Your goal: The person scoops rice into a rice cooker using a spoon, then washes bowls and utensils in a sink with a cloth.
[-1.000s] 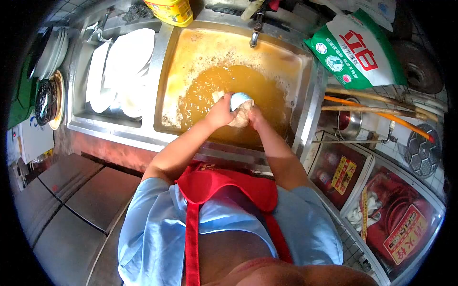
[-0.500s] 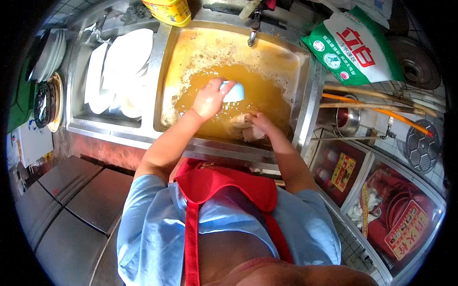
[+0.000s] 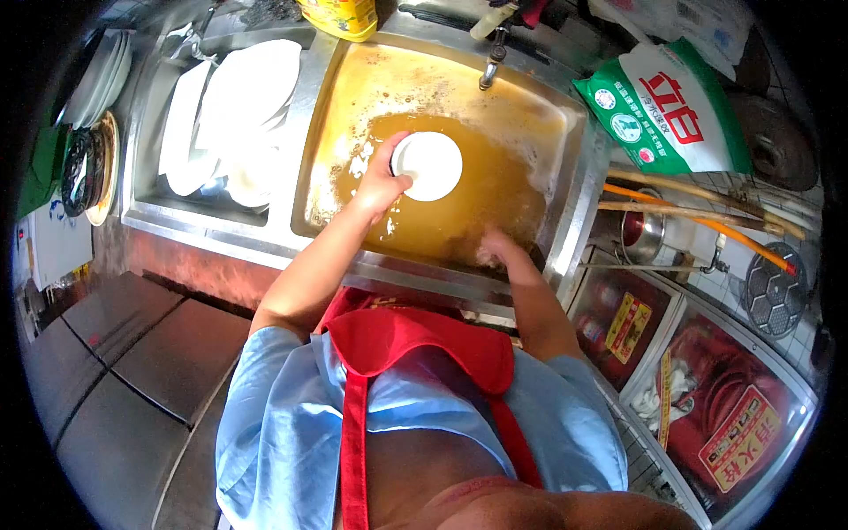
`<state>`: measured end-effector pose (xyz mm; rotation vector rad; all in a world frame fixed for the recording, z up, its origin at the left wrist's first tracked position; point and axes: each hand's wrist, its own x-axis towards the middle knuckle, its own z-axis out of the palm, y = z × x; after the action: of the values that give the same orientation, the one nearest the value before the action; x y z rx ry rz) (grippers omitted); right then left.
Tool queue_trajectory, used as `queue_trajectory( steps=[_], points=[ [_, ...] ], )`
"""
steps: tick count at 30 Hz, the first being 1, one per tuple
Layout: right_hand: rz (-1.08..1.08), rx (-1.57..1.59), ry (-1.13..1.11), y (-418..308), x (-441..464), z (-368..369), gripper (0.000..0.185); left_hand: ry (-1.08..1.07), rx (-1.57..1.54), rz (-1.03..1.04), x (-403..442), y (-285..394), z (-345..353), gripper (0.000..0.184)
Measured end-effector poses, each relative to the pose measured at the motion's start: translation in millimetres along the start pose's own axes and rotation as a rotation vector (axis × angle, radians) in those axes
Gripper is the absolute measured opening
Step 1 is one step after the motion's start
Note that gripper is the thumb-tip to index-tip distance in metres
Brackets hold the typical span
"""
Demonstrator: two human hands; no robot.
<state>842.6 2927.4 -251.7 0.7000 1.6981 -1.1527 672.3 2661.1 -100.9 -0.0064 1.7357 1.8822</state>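
Note:
My left hand (image 3: 382, 184) grips the rim of a small white bowl (image 3: 427, 166) over the murky yellow-brown water (image 3: 442, 225) in the right sink basin. The bowl's round, pale face is turned up toward me. Lower right, my right hand (image 3: 497, 247) dips into the same water near the front wall, its fingers closed and partly under the surface. A pale bit of the cloth (image 3: 485, 257) seems to show at the fingertips; the rest of it is hidden by the cloudy water.
Stacked white plates (image 3: 252, 93) fill the left basin (image 3: 146, 190). A faucet (image 3: 491, 66) reaches over the back rim, near a yellow container (image 3: 344, 18). On the right lie a green-and-white detergent bag (image 3: 667, 110) and several poles (image 3: 680, 205). A glass-fronted fire hose cabinet (image 3: 720, 406) stands below.
My left hand has turned the bowl from its blue outer side to its white face. My right hand has sunk lower, and the cloth has mostly gone under the water.

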Motion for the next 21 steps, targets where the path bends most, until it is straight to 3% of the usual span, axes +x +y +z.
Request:
queue_trajectory(
  steps=[1, 2, 3, 5, 6, 12, 15, 17, 19, 21],
  points=[
    [0.014, 0.096, -0.002, -3.2, -4.2, 2.4, 0.049, -0.002, 0.084, 0.080, -0.5, -2.8, -2.1, 0.070],
    [0.054, 0.118, 0.043, -7.4, -6.9, 8.3, 0.046, 0.003, 0.038, 0.021, -1.9, -5.3, -4.5, 0.069],
    [0.093, 0.142, 0.090, -17.8, -15.8, 12.1, 0.044, 0.012, -0.111, -0.095, -5.4, 0.9, -5.5, 0.069],
    [-0.039, 0.227, 0.046, -21.6, -20.9, 11.7, 0.038, 0.022, -0.407, -0.324, -9.1, 7.8, -6.8, 0.068],
    [-0.105, 0.270, 0.025, -24.1, -23.8, 10.9, 0.037, -0.047, -0.543, -0.306, -9.1, 6.7, -9.4, 0.067],
    [-0.052, 0.827, -0.085, -54.6, -43.8, 15.0, 0.040, -0.135, -0.713, -0.447, -12.0, -1.7, -15.5, 0.060],
    [-0.016, 0.815, -0.118, -55.7, -48.2, 11.8, 0.044, -0.118, -0.796, -0.554, -19.3, -6.7, -9.5, 0.054],
    [-0.078, 0.961, -0.216, -54.3, -46.8, 12.2, 0.047, -0.352, -1.111, -0.650, -15.3, -44.8, -12.4, 0.050],
    [-0.166, 1.055, -0.281, -58.1, -44.3, 15.8, 0.050, -0.573, -1.413, -0.577, -25.4, -73.1, -1.5, 0.051],
    [-0.278, 1.112, -0.301, -56.2, -39.1, 17.5, 0.052, -0.776, -1.557, -0.783, -38.6, -53.8, 9.6, 0.050]
  ],
)
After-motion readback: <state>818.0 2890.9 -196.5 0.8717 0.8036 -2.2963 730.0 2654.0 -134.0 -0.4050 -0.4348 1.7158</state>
